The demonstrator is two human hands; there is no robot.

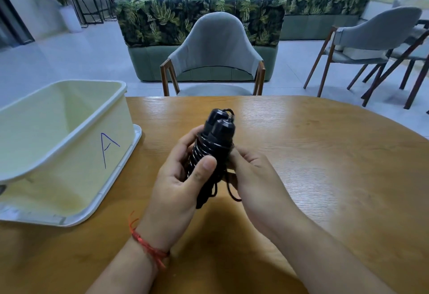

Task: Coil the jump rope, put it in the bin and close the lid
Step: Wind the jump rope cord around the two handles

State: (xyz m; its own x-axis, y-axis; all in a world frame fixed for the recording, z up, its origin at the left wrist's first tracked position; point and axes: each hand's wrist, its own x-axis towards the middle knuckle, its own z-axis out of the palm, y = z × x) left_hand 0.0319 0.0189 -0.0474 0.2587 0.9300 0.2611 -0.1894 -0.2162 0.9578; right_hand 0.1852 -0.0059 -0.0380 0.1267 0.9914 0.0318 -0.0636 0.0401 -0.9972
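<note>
A black jump rope (218, 131) is held above the wooden table, its two handles side by side and upright, with the cord wound tightly around them. My left hand (178, 182) grips the bundle from the left, thumb pressed on the coils. My right hand (253, 175) holds it from the right, where short loose loops of cord hang below the fingers. At the left stands the open cream bin (116, 117), marked with a blue letter A, resting on its white lid (97, 207), which lies flat under it.
The wooden table (325, 154) has a rounded far edge. A grey chair (213, 45) faces me across it, and more chairs (371, 38) stand at the right. A leaf-patterned sofa and a seated person are farther back.
</note>
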